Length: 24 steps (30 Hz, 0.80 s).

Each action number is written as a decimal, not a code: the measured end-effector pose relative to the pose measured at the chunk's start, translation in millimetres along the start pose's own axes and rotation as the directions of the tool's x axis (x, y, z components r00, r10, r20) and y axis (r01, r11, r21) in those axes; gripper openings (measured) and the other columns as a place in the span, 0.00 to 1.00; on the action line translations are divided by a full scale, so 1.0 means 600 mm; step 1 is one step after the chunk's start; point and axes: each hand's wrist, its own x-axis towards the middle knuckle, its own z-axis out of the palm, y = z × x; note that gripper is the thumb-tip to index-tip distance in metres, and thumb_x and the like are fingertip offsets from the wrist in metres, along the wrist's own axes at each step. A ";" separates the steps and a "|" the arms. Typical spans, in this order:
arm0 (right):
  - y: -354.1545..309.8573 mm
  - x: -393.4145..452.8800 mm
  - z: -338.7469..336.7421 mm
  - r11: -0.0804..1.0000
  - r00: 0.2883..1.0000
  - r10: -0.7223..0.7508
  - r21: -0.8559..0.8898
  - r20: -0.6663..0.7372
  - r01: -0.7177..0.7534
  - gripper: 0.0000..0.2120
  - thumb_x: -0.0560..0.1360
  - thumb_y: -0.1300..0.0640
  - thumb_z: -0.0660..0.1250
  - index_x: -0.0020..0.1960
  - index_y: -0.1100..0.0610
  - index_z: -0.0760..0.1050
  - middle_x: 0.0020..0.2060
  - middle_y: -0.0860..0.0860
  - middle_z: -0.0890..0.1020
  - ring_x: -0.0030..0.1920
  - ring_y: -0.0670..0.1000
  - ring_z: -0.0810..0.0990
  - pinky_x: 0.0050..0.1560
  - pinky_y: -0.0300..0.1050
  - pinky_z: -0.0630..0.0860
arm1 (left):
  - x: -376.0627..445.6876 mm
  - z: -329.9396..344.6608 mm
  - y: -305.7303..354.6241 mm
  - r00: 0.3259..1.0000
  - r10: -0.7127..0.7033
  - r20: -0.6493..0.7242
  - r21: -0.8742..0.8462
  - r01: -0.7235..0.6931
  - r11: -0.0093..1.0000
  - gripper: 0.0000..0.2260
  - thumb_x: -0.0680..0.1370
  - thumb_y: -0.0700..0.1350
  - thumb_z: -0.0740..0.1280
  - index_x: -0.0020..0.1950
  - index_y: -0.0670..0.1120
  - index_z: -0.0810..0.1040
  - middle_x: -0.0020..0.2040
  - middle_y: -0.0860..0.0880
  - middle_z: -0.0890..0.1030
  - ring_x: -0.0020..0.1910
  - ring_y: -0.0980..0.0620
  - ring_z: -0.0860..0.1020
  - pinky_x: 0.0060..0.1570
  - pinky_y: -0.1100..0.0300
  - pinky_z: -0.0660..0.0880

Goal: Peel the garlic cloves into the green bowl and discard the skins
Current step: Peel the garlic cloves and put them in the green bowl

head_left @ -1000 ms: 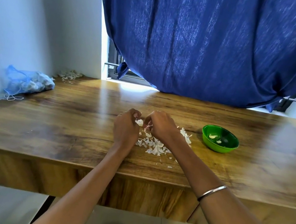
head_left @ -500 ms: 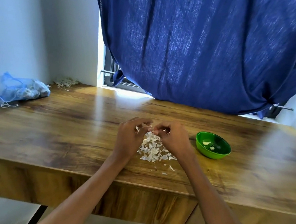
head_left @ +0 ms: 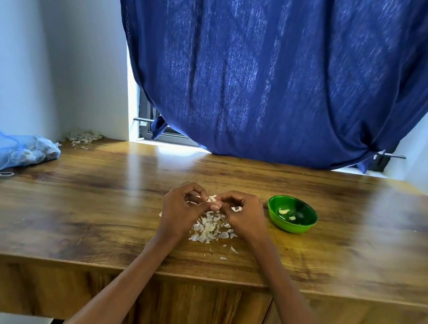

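My left hand [head_left: 179, 209] and my right hand [head_left: 243, 216] meet over the middle of the wooden table [head_left: 93, 200], fingertips together. Between them they pinch a small garlic clove [head_left: 212, 199] with white skin showing. A pile of white garlic skins [head_left: 208, 230] lies on the table just under and in front of the hands. The green bowl [head_left: 292, 215] stands to the right of my right hand, a short gap apart, and holds a few peeled clove pieces [head_left: 284, 211].
A blue mesh bag [head_left: 19, 151] with garlic bulbs lies at the far left against the wall. More loose skins [head_left: 83, 137] sit in the back left corner. A dark blue curtain [head_left: 273, 74] hangs behind the table's far edge.
The view has tilted upward, so hands and bowl sit lower in it. Both hands stay together over the skin pile, fingers working the clove; the bowl has not moved on the table.
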 end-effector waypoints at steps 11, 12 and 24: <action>0.010 -0.010 0.007 1.000 1.000 -0.028 -0.009 0.004 0.028 0.07 0.74 0.63 0.74 0.49 0.53 0.86 0.42 0.39 0.85 0.45 0.38 0.84 0.47 0.29 0.76 | 0.008 0.005 -0.013 0.992 -0.105 0.075 -0.055 0.109 0.993 0.07 0.75 0.36 0.75 0.43 0.47 0.81 0.40 0.51 0.84 0.34 0.53 0.83 0.30 0.61 0.78; 0.011 -0.012 0.008 1.000 1.000 -0.023 -0.014 0.005 0.023 0.07 0.74 0.63 0.74 0.49 0.53 0.86 0.42 0.39 0.85 0.45 0.38 0.84 0.48 0.29 0.77 | 0.009 0.006 -0.019 0.988 -0.109 0.114 -0.042 0.114 0.993 0.07 0.77 0.36 0.73 0.43 0.47 0.80 0.41 0.49 0.83 0.34 0.54 0.82 0.30 0.61 0.77; 0.006 -0.015 0.024 0.991 0.998 -0.053 -0.122 -0.046 0.047 0.04 0.73 0.65 0.73 0.42 0.57 0.82 0.37 0.45 0.86 0.40 0.42 0.83 0.42 0.37 0.77 | 0.004 0.028 -0.026 0.975 -0.060 0.214 0.001 0.061 0.998 0.16 0.81 0.29 0.59 0.40 0.46 0.72 0.38 0.44 0.74 0.27 0.55 0.74 0.26 0.57 0.74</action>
